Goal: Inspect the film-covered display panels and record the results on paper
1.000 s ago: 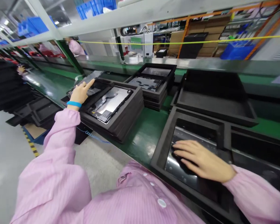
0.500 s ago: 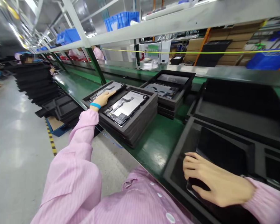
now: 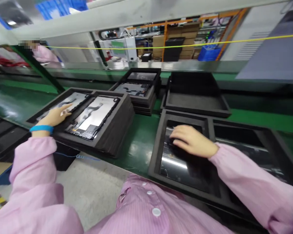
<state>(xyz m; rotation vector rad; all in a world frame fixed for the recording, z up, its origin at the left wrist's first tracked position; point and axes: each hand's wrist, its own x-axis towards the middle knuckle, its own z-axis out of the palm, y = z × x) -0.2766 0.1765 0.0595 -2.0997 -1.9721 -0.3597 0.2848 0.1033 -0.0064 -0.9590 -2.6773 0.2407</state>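
On the left, a stack of black foam trays (image 3: pixel 117 130) holds two tablet-sized panels in its top tray. My left hand (image 3: pixel 55 116), with a blue wristband, rests over the left panel (image 3: pixel 75 99), fingers spread. The right panel (image 3: pixel 95 115), silver with a flex cable, lies beside it. My right hand (image 3: pixel 191 140) is on a glossy black panel (image 3: pixel 173 165) in the left compartment of a nearer foam tray (image 3: pixel 156 156); its fingers are apart and curved, touching the glass. Another dark panel (image 3: pixel 241 139) lies in that tray's right compartment.
Behind stand another stack of foam trays (image 3: pixel 144 105) with panels and a deep black tray (image 3: pixel 195 102). A green post (image 3: pixel 36 70) rises at the left. A yellow cord (image 3: pixel 185 46) crosses above the bench. A person in pink (image 3: pixel 45 53) is at the far left.
The view has turned right. My right hand has lifted back from the tray's near edge onto the panel, which now lies flat in its compartment. My left hand stays at the left panel.
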